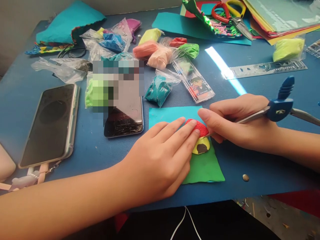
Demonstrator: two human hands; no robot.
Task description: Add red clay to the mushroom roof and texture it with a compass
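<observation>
My left forearm comes in from the lower left, and my left hand (167,156) lies palm down, back of the hand up, with the fingers stretched out long and slightly spread, gripping nothing. Two of its fingertips rest on the dimpled red clay cap (202,128), which sits directly above the rounded yellow clay piece (204,141) with its dark grey-brown patch. Both lie flat on the square card, whose upper part is a bright blue sheet (172,112) and lower part a smooth green clay layer (208,170); my palm covers the left side of it.

My right forearm reaches in from the right edge, the wrist low and the hand tilted inward. My right hand (238,118) is closed like a pencil grip around one leg of the blue-and-silver metal compass (280,110), thumb along the near side, fingers curled beneath. The hinge and ribbed blue handle stand above my wrist, the second leg pointing away right. The thin tip is at the lower right edge of the red cap; whether it touches, I cannot tell.
</observation>
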